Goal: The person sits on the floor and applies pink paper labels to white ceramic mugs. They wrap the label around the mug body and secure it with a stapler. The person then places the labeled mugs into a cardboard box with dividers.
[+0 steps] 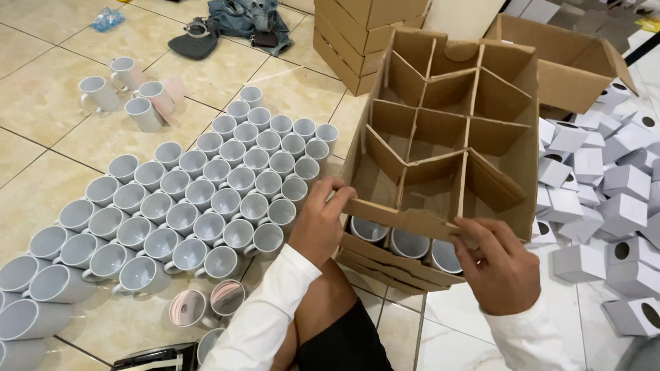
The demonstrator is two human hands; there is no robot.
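Observation:
Both my hands hold a brown cardboard divider grid point(447, 130), lifted and tilted up out of a low cardboard box point(385, 264). My left hand point(320, 220) pinches the grid's near left corner. My right hand point(498, 264) grips its near right edge. Under the raised grid, three white mugs point(409, 244) stand in the box, only their rims showing.
Many white mugs point(206, 199) stand in tight rows on the tiled floor at the left, a few loose ones point(134, 93) farther back. Small white cartons point(605, 185) are piled at the right. Stacked cardboard boxes point(357, 34) and an open box point(570, 62) stand behind.

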